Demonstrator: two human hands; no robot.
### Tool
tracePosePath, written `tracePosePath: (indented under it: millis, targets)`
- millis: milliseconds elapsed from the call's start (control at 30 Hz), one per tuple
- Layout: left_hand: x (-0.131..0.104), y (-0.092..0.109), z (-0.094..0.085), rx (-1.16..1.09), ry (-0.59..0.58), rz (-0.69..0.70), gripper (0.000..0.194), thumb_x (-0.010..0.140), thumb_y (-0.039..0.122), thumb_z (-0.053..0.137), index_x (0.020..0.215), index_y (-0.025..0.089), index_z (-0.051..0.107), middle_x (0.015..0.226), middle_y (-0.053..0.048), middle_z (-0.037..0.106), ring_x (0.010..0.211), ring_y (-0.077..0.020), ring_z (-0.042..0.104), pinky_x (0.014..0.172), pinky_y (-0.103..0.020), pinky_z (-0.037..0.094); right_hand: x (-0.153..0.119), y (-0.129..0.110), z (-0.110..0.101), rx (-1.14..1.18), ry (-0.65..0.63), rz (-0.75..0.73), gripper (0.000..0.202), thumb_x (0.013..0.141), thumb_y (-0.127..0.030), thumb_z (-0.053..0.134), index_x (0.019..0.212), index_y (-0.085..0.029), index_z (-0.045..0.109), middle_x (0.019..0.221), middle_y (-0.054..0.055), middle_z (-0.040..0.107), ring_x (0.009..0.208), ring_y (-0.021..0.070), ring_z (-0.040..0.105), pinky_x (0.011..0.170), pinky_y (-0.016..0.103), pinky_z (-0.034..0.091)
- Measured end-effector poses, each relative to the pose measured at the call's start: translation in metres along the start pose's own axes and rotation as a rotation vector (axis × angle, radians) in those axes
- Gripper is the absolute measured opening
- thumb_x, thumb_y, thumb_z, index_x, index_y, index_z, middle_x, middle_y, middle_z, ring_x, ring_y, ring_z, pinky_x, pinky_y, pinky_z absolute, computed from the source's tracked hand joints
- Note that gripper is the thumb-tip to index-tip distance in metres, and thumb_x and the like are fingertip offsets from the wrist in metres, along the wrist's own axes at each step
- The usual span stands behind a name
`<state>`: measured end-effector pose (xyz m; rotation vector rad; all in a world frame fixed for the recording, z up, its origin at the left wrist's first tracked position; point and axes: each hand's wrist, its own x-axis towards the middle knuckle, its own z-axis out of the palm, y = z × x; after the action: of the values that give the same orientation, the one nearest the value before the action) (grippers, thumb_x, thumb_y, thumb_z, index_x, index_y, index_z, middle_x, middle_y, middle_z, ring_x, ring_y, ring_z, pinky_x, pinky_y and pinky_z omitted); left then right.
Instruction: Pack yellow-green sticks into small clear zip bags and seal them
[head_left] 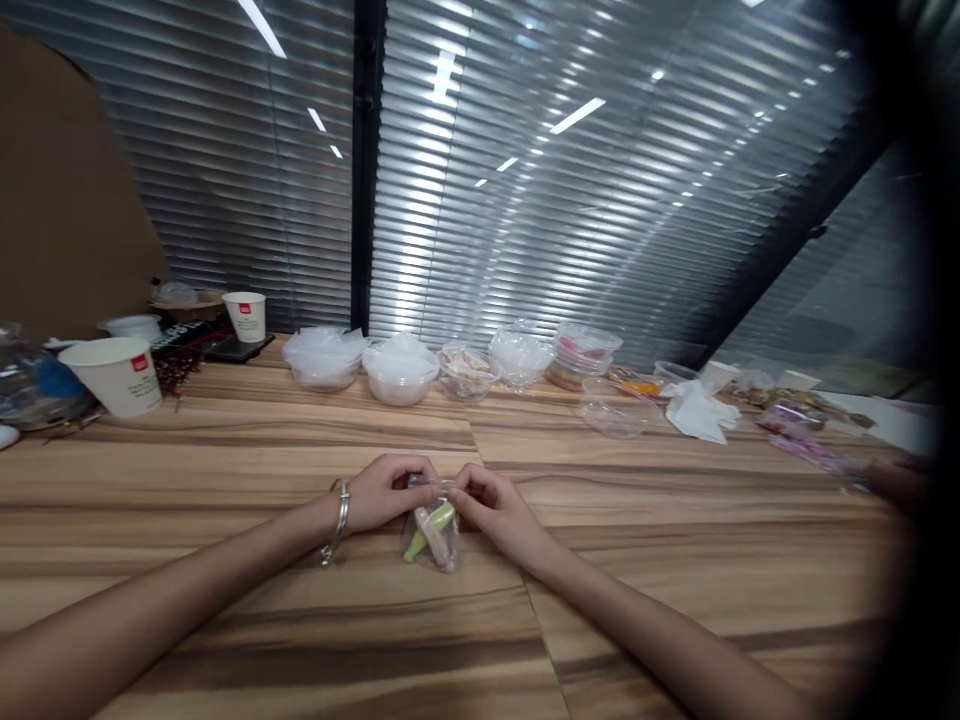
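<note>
Between my two hands is a small clear plastic bag point(431, 540), low over the wooden table. Inside it are a yellow-green piece and a pale piece, crossing each other; their kind is not clear. My left hand point(390, 492), with a silver bracelet at the wrist, pinches the bag's top edge at its left. Closed on the same edge at the right is my right hand point(499, 512). The fingertips of both hands are close together along the bag's mouth. Whether the mouth is sealed cannot be made out.
Along the back stand clear plastic bowls point(401, 385) with white plastic in them, and a stack of tubs point(581, 365). Paper cups point(112, 375) are at the left. White tissue point(701, 410) lies at the right, near another person's hand point(896, 482).
</note>
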<state>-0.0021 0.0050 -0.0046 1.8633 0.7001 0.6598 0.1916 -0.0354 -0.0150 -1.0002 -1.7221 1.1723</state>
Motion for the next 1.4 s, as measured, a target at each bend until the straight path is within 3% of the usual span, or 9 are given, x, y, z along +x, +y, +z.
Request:
tracePosePath:
  millis: [200, 300, 433, 600, 767, 967, 1200, 1400]
  targets:
    - [0.0, 0.002, -0.002, 0.015, 0.02, -0.011, 0.029, 0.08, 0.041, 0.055, 0.077, 0.013, 0.059, 0.068, 0.001, 0.054, 0.063, -0.0112, 0.045, 0.058, -0.021, 0.035, 0.001, -0.007, 0.0, 0.039, -0.043, 0.005, 0.024, 0.083, -0.04, 0.055, 0.077, -0.017, 0.055, 0.069, -0.001, 0.05, 0.063, 0.0109, 0.045, 0.058, 0.023, 0.035]
    - [0.001, 0.004, -0.003, -0.024, 0.024, -0.026, 0.028, 0.08, 0.04, 0.055, 0.078, 0.012, 0.059, 0.071, 0.0, 0.055, 0.066, -0.0118, 0.047, 0.062, -0.022, 0.037, 0.002, -0.007, -0.002, 0.058, 0.011, 0.009, 0.023, 0.082, -0.039, 0.057, 0.077, -0.017, 0.055, 0.07, -0.001, 0.051, 0.063, 0.011, 0.045, 0.058, 0.023, 0.034]
    - [0.001, 0.005, -0.002, -0.131, 0.123, -0.074, 0.028, 0.081, 0.04, 0.054, 0.074, 0.013, 0.056, 0.068, 0.001, 0.054, 0.065, -0.0117, 0.048, 0.063, -0.022, 0.038, 0.005, -0.005, -0.005, 0.145, 0.115, 0.001, 0.023, 0.079, -0.038, 0.06, 0.073, -0.017, 0.052, 0.068, -0.003, 0.049, 0.061, 0.0102, 0.044, 0.057, 0.023, 0.033]
    - [0.001, 0.0, -0.003, -0.09, 0.184, -0.052, 0.03, 0.08, 0.04, 0.055, 0.068, 0.013, 0.052, 0.064, 0.002, 0.05, 0.061, -0.0097, 0.045, 0.058, -0.021, 0.035, 0.008, -0.002, -0.005, 0.222, 0.101, 0.026, 0.027, 0.079, -0.043, 0.059, 0.075, -0.017, 0.054, 0.068, -0.002, 0.05, 0.063, 0.0106, 0.045, 0.059, 0.023, 0.036]
    - [0.002, -0.001, -0.003, -0.082, 0.188, -0.006, 0.029, 0.082, 0.039, 0.053, 0.07, 0.014, 0.051, 0.064, 0.003, 0.048, 0.06, -0.0087, 0.042, 0.056, -0.02, 0.034, 0.009, 0.0, -0.005, 0.225, 0.118, 0.008, 0.026, 0.075, -0.041, 0.064, 0.074, -0.016, 0.056, 0.068, -0.002, 0.052, 0.063, 0.0105, 0.045, 0.059, 0.023, 0.035]
    - [0.003, 0.005, 0.0, -0.207, 0.177, -0.048, 0.027, 0.083, 0.04, 0.052, 0.074, 0.014, 0.052, 0.068, 0.003, 0.051, 0.063, -0.0094, 0.048, 0.06, -0.02, 0.039, 0.01, 0.003, -0.008, 0.265, 0.184, 0.014, 0.024, 0.076, -0.039, 0.064, 0.073, -0.016, 0.058, 0.067, -0.002, 0.054, 0.062, 0.0109, 0.048, 0.06, 0.024, 0.037]
    - [0.004, -0.001, -0.003, -0.157, 0.181, -0.024, 0.028, 0.082, 0.039, 0.053, 0.072, 0.014, 0.054, 0.067, 0.002, 0.052, 0.063, -0.0102, 0.048, 0.061, -0.021, 0.04, 0.011, 0.002, -0.008, 0.369, 0.154, 0.067, 0.024, 0.074, -0.038, 0.067, 0.071, -0.015, 0.059, 0.066, -0.001, 0.055, 0.062, 0.0102, 0.047, 0.058, 0.022, 0.035]
    - [0.004, 0.004, 0.0, -0.273, 0.175, -0.08, 0.025, 0.078, 0.038, 0.06, 0.077, 0.013, 0.057, 0.073, 0.0, 0.057, 0.069, -0.0111, 0.052, 0.065, -0.022, 0.041, 0.013, 0.01, -0.01, 0.354, 0.18, 0.038, 0.024, 0.073, -0.037, 0.068, 0.071, -0.015, 0.058, 0.065, -0.001, 0.054, 0.06, 0.0101, 0.047, 0.058, 0.022, 0.036]
